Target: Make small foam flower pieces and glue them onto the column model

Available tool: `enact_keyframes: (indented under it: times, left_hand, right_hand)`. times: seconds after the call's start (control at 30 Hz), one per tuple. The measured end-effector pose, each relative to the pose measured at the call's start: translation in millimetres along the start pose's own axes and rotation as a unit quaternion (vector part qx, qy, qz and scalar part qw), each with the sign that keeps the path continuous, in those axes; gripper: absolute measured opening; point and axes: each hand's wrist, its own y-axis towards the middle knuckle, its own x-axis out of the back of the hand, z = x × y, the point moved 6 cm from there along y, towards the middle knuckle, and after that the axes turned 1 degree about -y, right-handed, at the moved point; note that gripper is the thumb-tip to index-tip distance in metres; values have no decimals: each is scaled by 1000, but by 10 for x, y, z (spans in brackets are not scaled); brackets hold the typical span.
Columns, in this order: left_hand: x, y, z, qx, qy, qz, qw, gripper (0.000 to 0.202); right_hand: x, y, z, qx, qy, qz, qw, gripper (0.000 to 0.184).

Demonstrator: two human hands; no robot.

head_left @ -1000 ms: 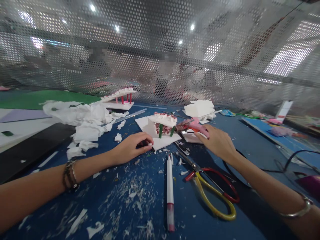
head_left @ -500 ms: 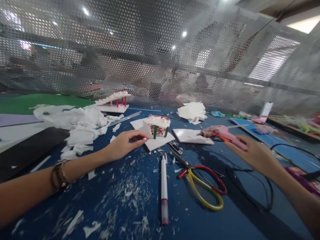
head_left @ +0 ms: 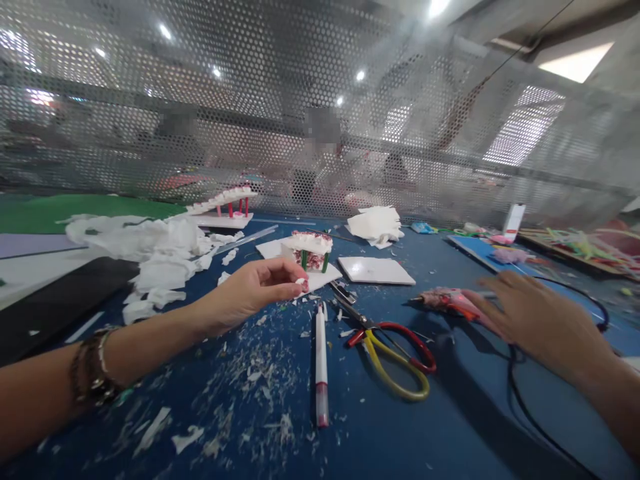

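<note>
With the left hand point(head_left: 253, 290) pinching the small white-and-red piece point(head_left: 303, 284) near the flat white model base point(head_left: 331, 275)'s front corner and the right hand point(head_left: 547, 323), grip indeterminable, at the pink pistol-shaped glue gun point(head_left: 447, 300), direct its nozzle clear of both.

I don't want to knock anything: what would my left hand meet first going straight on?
Probably the white base under the small model, just past the left hand; depth is unclear, though.

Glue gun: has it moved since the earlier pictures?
Yes: the glue gun overlapped the white board in view; now it is apart from it, farther right and nearer the person.
</note>
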Motion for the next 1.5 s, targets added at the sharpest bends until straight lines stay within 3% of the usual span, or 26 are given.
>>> enact_keyframes:
  times: [0.1,0.17,0.23,0.37,0.47,0.7,0.77,0.83,0.87,0.93,1.0,1.07,1.23,1.37,1.5]
  left_hand:
    - [-109,-35,-7,9,-49,29,998,12]
    - [-187,-61,-12,17,-57,48,997,14]
    - [-261,-86,-18,14,-44,64,997,18]
    - [-384,-130,14,10,-14,94,995,27]
    - [-428,-146,67,24,-34,104,994,32]
    - [-438,-124,91,35,-109,76,990,25]
    - [-428,-97,37,31,-60,100,993,21]
    - [-389,-35,-23,21,39,160,986,17]
    - [-300,30,-54,6,98,155,983,17]
    - [20,223,-123,-39,200,50,978,28]
    - [337,415,-181,-99,304,-65,945,45]
    - [494,603,-142,-122,381,-94,912,63]
    - [350,916,106,-94,451,23,887,84]
    - [197,936,209,-55,386,76,918,84]
    - [170,893,217,-70,351,94,929,74]
  right_hand:
    - [173,84,686,152,82,-19,985,28]
    - [235,63,1180,264,187,3,946,24]
    - [265,30,1561,334,261,22,906,26]
    - [306,27,1903,377,348,14,858,17]
    - [341,32,1949,390,381,11,838,9]
    - [320,41,1888,359,370,29,857,9]
    - [320,33,1845,350,383,32,854,8]
    - [332,32,1766,330,391,29,859,7]
    - [336,35,1711,313,390,24,865,7]
    - [329,46,1585,276,380,11,883,6]
    - [278,65,1464,238,372,7,897,6]
    - [168,107,1368,198,376,17,905,7]
    - [-258,381,1266,95,388,65,915,12]
    - [-591,682,1288,61,360,89,927,11]
    - [-882,871,1332,64,344,115,930,11]
